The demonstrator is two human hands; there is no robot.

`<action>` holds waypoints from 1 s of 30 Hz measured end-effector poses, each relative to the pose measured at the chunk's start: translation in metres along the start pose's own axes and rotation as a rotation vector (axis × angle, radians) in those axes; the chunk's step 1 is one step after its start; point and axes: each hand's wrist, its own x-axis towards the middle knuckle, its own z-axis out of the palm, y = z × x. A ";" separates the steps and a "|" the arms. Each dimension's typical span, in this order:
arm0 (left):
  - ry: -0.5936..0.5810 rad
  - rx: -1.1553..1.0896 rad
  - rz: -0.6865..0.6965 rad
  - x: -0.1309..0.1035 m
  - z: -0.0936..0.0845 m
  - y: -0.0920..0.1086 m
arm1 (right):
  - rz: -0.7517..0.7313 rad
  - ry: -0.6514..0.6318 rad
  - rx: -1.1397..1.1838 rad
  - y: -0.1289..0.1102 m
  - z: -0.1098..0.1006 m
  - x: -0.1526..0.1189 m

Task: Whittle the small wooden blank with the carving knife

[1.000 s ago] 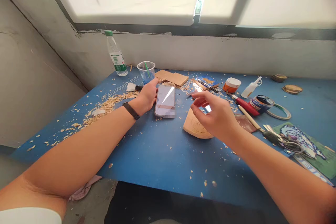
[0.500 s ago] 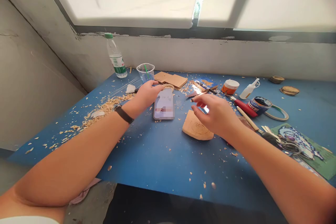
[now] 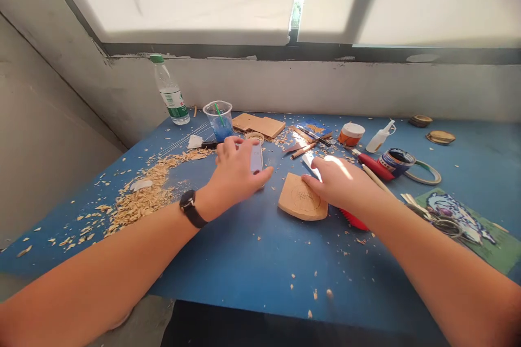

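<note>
Fingers of the left hand [image 3: 234, 173] were spread over the phone [image 3: 256, 158], not clenched; whether they pressed it couldn't be told. Right hand [image 3: 345, 181] was half curled, thumb at the upper right edge of the wooden block [image 3: 301, 206]; a grasp couldn't be confirmed. Block lay flat on the blue table [image 3: 244, 260], marked face up, right of the phone.

Near risks, as judged: a sideways push of that thumb could have skidded the block over loose chips. Red item [image 3: 354, 220], half hidden under the right hand, could have snagged the palm. Pale shiny strip [image 3: 308, 162] sat at the right fingertips; if it was a blade, a careless reach could have cut them.

Left side: shavings [image 3: 142, 206] lay beside the forearm, easily swept about by a sleeve or wrist. Right side: keys [image 3: 445, 226] and red-handled tool [image 3: 374, 166] crowded the arm; open jar [image 3: 396, 160] could have tipped if bumped.

Farther: plastic cup [image 3: 222, 127] stood just beyond the left hand, so a forward knock could have spilled it near the phone. Thin boards [image 3: 268, 126], glue bottle [image 3: 378, 141] and water bottle [image 3: 173, 100] were behind.
</note>
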 end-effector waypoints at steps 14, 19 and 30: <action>-0.220 0.057 -0.321 0.034 0.007 -0.003 | -0.024 -0.024 0.048 -0.002 0.001 0.003; -0.285 0.090 -0.289 0.030 -0.006 -0.004 | -0.049 -0.011 0.110 0.004 0.004 0.005; -0.377 0.080 -0.236 0.022 -0.017 -0.011 | -0.330 0.068 0.287 -0.012 -0.011 0.045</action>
